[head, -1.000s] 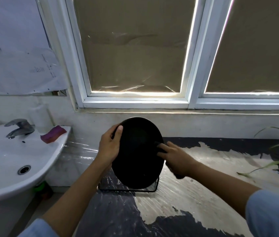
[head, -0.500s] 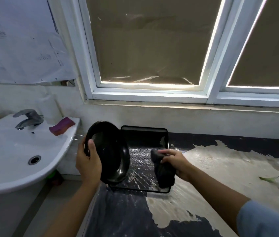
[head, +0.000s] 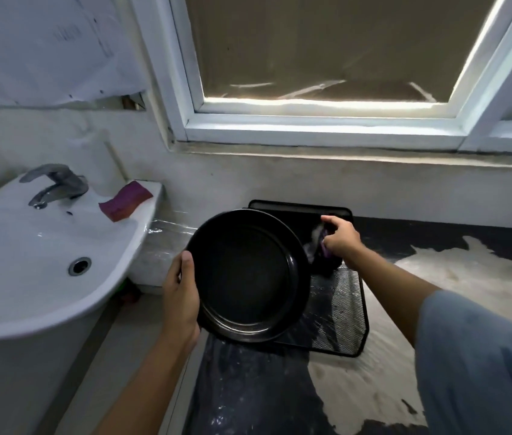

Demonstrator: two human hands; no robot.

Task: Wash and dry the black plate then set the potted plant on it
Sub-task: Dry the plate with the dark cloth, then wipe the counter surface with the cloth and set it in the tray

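1. A person stands at a counter under a window. Their left hand [head: 182,301] holds a round, shallow black plate [head: 247,276] by its left rim, thumb curled over the edge and onto the inner face; the other fingers are hidden behind it.
2. The plate is lifted clear of the counter and tipped so its hollow side faces the viewer, partly covering a black wire-mesh tray [head: 339,304] lying on the counter behind it.
3. The right hand [head: 341,240] is just to the plate's right, over the tray's far end, fingers curled and pinching a dark crumpled cloth [head: 320,251] that hangs down toward the mesh.
4. The cloth and the plate's right rim are near, not touching. The left hand alone carries the plate, so it looks the one placed to move it; the right looks about to set the cloth down.
5. The potted plant is out of view, so which way the plate must travel cannot be told.
6. To the left is a white ceramic basin [head: 13,271] with a chrome tap [head: 55,183]; a purple sponge [head: 126,205] lies on its back ledge.
7. The counter [head: 452,271] is patchy black and cream under shiny film. Nothing seen blocks the plate except the tray beneath it.
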